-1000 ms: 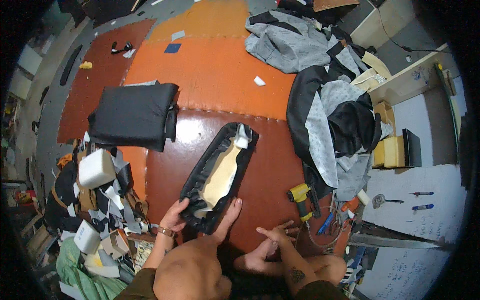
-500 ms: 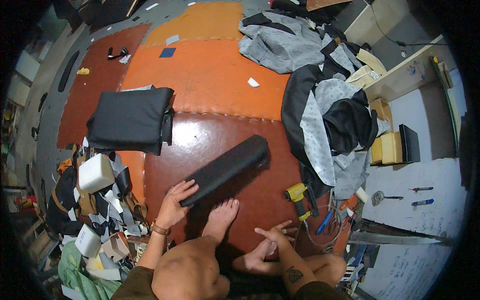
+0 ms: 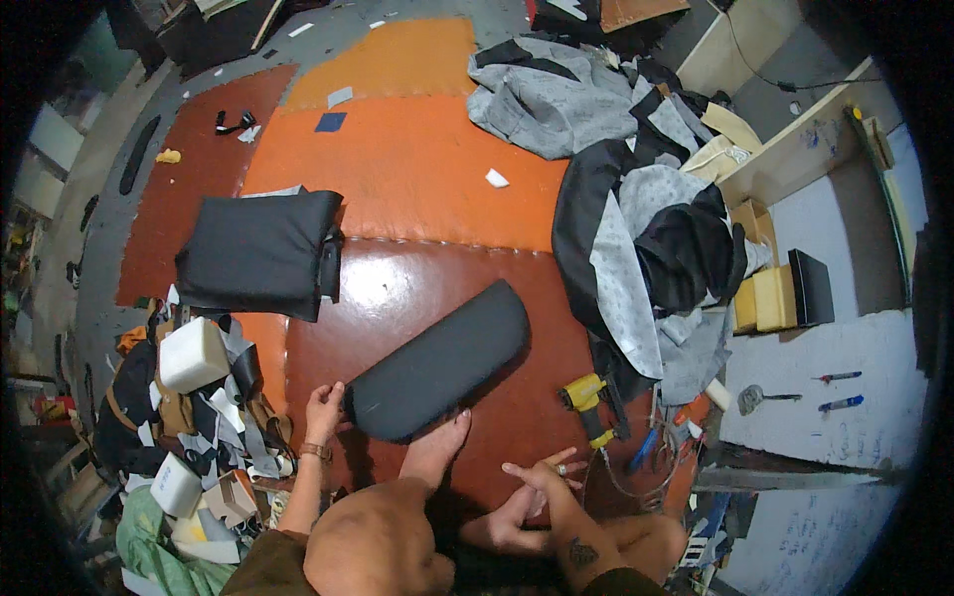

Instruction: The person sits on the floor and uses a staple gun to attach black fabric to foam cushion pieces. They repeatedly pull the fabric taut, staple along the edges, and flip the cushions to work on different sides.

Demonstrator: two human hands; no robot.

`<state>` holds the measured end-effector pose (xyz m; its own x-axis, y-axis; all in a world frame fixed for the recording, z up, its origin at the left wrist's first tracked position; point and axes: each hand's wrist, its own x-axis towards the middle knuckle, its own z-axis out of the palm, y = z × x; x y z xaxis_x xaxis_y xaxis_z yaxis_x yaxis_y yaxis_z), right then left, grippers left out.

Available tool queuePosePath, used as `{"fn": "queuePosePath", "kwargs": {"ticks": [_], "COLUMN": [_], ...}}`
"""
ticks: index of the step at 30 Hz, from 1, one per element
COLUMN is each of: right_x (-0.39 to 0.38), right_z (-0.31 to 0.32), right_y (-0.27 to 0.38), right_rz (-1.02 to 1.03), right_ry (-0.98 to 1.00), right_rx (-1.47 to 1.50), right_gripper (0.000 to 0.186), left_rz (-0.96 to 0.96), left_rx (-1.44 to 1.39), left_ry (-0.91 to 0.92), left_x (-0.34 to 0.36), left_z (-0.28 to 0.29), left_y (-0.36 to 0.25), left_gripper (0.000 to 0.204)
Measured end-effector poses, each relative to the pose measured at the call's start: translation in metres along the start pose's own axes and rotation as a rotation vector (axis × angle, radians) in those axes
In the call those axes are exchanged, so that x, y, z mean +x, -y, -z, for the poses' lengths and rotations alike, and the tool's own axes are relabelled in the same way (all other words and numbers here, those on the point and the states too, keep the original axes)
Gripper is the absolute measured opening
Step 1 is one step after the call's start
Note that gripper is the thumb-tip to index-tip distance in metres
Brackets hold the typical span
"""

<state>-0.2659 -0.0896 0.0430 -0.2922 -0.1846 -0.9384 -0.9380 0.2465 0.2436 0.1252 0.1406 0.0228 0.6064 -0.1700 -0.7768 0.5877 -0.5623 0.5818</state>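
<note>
A long black upholstered pad (image 3: 442, 363) with rounded ends lies slantwise in front of me, its broad face turned up. Its near end rests by my left foot. My left hand (image 3: 324, 411) is at the pad's left end, fingers closed on the edge; part of the grip is hidden. My right hand (image 3: 545, 477) holds nothing, with its fingers spread, close to my other foot. The nearest tool to it is a yellow and black staple gun (image 3: 589, 402), lying on the reddish-brown mat with its hose attached.
A folded black cover (image 3: 260, 253) lies at the left. Below it is a heap of scraps (image 3: 224, 417) with white foam blocks. Grey and black fabric (image 3: 646, 258) is piled at the right, beside yellow foam (image 3: 767, 298) and a pale board (image 3: 825, 397) with pens.
The pad has turned so its broad face shows, where a narrower side showed before. My left hand has shifted left and down, from atop its end to the edge. My right hand stays nearly still.
</note>
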Motion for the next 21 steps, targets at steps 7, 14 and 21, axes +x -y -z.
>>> {"fn": "queuePosePath", "kwargs": {"ticks": [7, 14, 21], "right_x": [-0.003, -0.001, 0.001], "right_z": [0.002, -0.008, -0.001], "right_y": [-0.017, -0.003, 0.012], "right_rz": [0.119, 0.189, 0.22], "right_ry": [-0.023, -0.039, -0.063], "right_rx": [-0.005, -0.064, -0.073], "right_gripper": [0.155, 0.149, 0.143], "left_rz": [0.018, -0.164, -0.715], "left_rx": [-0.185, -0.194, -0.921], "left_ry": [0.552, 0.704, 0.148], "left_x": [-0.075, -0.114, -0.119], "left_z": [-0.03, -0.066, -0.016], "left_y": [-0.042, -0.095, -0.264], "left_gripper": [0.049, 0.046, 0.046]}}
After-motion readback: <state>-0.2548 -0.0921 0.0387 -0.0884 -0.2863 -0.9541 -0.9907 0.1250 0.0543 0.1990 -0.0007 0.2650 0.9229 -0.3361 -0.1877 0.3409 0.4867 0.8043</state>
